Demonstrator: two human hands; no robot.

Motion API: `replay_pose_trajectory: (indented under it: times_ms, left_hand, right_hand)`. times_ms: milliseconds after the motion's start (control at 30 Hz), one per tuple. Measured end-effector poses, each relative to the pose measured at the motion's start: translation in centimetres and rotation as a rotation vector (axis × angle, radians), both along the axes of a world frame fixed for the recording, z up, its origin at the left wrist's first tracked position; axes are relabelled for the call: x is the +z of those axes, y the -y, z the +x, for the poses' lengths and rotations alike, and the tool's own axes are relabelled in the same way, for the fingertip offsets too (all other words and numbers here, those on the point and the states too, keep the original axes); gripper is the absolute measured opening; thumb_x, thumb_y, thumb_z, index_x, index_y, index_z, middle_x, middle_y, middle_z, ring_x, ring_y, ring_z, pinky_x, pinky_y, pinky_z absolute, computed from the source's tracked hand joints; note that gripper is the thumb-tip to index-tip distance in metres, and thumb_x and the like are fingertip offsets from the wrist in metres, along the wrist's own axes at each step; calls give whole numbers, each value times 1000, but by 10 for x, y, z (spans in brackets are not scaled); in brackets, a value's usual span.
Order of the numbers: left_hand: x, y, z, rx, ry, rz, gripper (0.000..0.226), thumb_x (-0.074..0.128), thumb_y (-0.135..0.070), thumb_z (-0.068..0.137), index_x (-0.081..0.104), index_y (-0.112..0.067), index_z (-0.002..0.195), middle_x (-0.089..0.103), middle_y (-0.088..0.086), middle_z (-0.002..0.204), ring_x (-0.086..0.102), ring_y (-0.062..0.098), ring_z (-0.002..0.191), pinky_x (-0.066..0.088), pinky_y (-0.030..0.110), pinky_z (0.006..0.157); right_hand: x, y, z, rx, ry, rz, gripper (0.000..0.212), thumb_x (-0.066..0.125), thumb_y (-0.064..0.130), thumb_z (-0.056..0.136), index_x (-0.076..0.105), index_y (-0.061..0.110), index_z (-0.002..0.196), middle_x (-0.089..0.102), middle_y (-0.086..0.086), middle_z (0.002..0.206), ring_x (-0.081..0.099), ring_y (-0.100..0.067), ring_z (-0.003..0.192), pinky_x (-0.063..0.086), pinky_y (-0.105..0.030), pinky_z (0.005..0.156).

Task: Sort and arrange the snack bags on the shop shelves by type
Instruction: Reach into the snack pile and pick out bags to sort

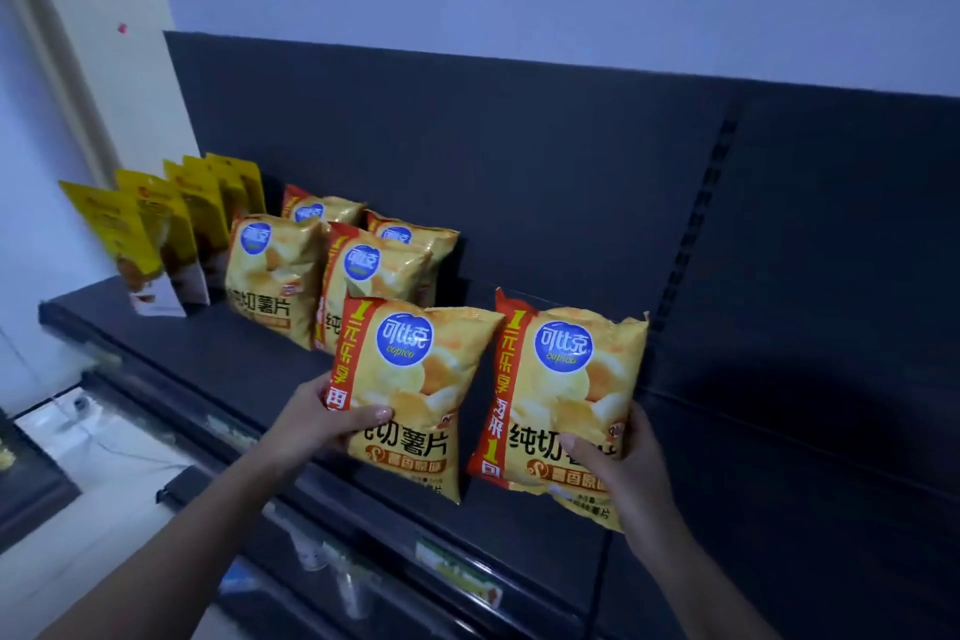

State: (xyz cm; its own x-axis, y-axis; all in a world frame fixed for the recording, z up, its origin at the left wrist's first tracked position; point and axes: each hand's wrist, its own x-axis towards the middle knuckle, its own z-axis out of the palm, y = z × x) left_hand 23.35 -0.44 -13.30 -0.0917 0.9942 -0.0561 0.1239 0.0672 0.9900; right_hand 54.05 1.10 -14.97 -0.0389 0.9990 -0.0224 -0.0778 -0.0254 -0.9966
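clutching left copico bag [410, 395] in left hand [317, 424], right copico bag [566, 390] in right hand [623, 463], above dark shelf [218, 343]

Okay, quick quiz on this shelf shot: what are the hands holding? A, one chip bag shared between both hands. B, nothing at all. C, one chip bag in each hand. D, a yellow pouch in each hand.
C: the left hand grips the left chip bag and the right hand grips the right chip bag, both bags in front of the shelf.

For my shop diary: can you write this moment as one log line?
left hand: grips left chip bag | right hand: grips right chip bag | shelf: four chip bags, yellow pouches
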Motion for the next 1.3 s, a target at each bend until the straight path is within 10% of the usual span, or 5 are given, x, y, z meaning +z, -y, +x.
replay_pose_trajectory:
  times_ms: [300,567,867,1167,1300]
  left_hand:
    - [-8,-3,-127,157,-16,49,83,88,-48,29,65,-9,99,75,12,89,70,29,75,55,34,59]
    - [-11,-38,-171,165,43,50,103,90,-56,14,61,-10,101,75,7,86,73,24,75,58,31,55]
    - [-18,-58,-210,153,22,12,104,90,-58,16,61,-9,103,75,9,90,72,26,79,59,33,59]
    - [-17,-87,-254,28,21,-25,102,92,-55,23,62,-9,109,73,12,99,69,35,92,50,57,89]
    - [-17,-102,-269,-72,22,-17,105,91,-55,19,61,-15,111,74,6,100,71,25,92,56,37,73]
  right_hand:
    - [-14,-9,-102,26,13,33,55,76,-2,71,52,20,115,70,-8,102,72,-21,82,56,-28,57]
    - [-16,-32,-142,87,84,88,80,86,33,41,51,24,113,68,-6,108,69,-24,94,58,-47,74]
    - [-31,-48,-197,133,100,117,86,89,48,34,50,37,110,68,7,105,68,-15,97,59,-36,74]
    - [-28,-53,-242,72,136,107,63,84,5,63,48,29,109,65,8,104,66,1,89,53,-15,63]
    - [-27,-54,-257,17,115,109,73,84,34,47,50,27,111,69,13,100,66,0,91,53,-16,64]
